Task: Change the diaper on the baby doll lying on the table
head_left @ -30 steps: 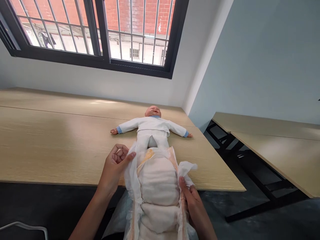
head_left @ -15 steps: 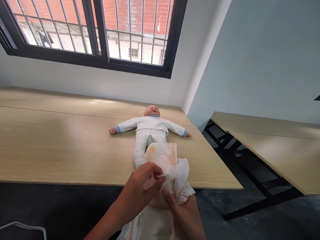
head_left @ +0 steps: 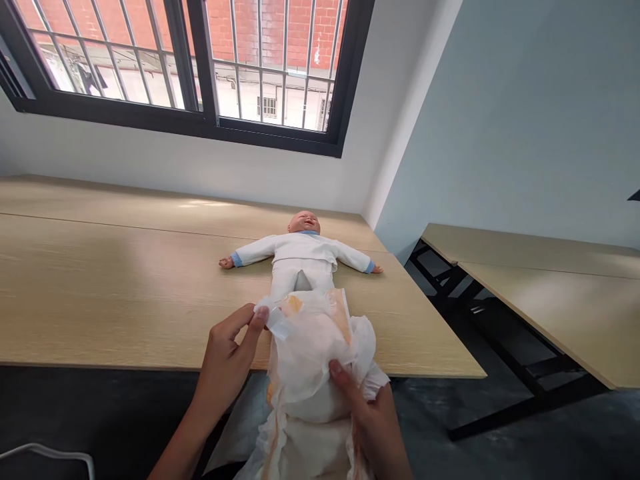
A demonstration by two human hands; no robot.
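A white disposable diaper (head_left: 313,360) with pale orange markings is spread between my hands, in front of the table edge. My left hand (head_left: 233,347) pinches a tab at the diaper's upper left corner between thumb and fingertips. On the other side my right hand (head_left: 367,407) grips the diaper's right edge, its thumb lying on the inner face and its other fingers hidden behind. Beyond the diaper a baby doll (head_left: 304,250) lies on its back, arms spread, in a white outfit with blue cuffs and collar. The diaper hides the doll's lower legs.
The doll lies on a light wooden table (head_left: 125,287) that reaches to the wall under a barred window (head_left: 275,67). A second wooden table (head_left: 550,287) with black legs stands to the right, past a gap. At the lower left is a white curved tube (head_left: 50,453).
My left hand has moved left and slightly up from the diaper's middle, drawing the tab out to the side. The diaper's inner face is now more exposed. My right hand has hardly moved.
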